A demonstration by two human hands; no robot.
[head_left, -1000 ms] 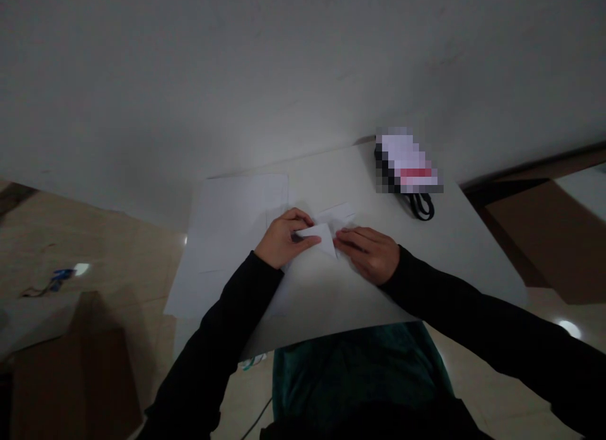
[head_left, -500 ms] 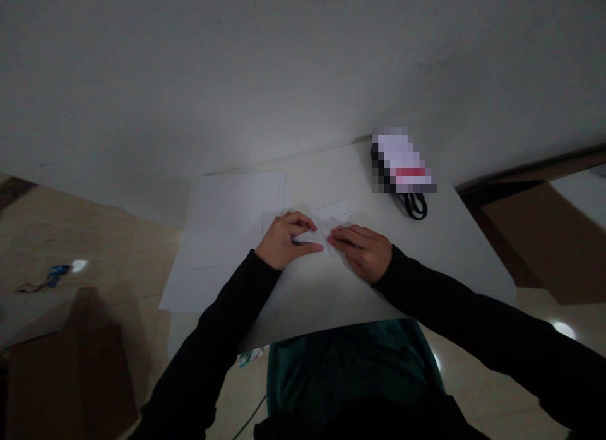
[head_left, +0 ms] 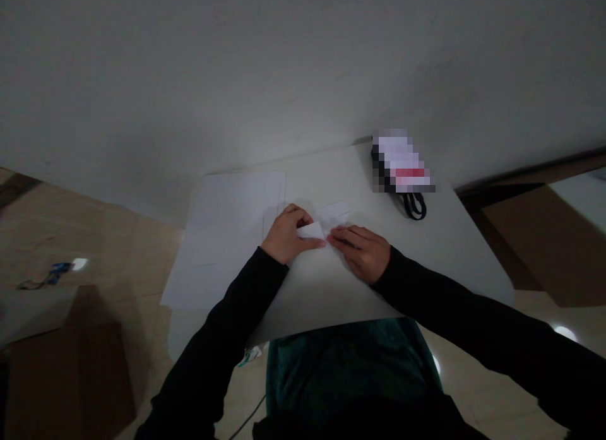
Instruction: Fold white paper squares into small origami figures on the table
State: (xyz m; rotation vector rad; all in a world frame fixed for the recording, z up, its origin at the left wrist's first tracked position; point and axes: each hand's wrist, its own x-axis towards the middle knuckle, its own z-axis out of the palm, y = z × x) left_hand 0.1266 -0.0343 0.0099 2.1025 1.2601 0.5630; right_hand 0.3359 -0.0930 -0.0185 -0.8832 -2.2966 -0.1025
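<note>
My left hand (head_left: 286,235) pinches a small folded piece of white paper (head_left: 310,230) between thumb and fingers. My right hand (head_left: 360,254) lies flat on the white table (head_left: 322,295), its fingertips just right of the fold and close to the paper. Beyond the hands is a strip of white paper (head_left: 332,213), partly under the folded part; I cannot tell whether they are joined. Under my left wrist is a large white paper sheet (head_left: 227,238).
A pixelated bag (head_left: 401,162) with black straps (head_left: 414,206) stands at the table's far right. Brown cardboard (head_left: 530,244) lies beyond the right edge, more cardboard (head_left: 71,370) lies at lower left, and a blue item (head_left: 54,271) rests on the tiled floor (head_left: 132,219).
The white triangular fold between my hands has become a smaller folded piece held in my left hand. My right hand has moved slightly toward it, and the view has shifted slightly.
</note>
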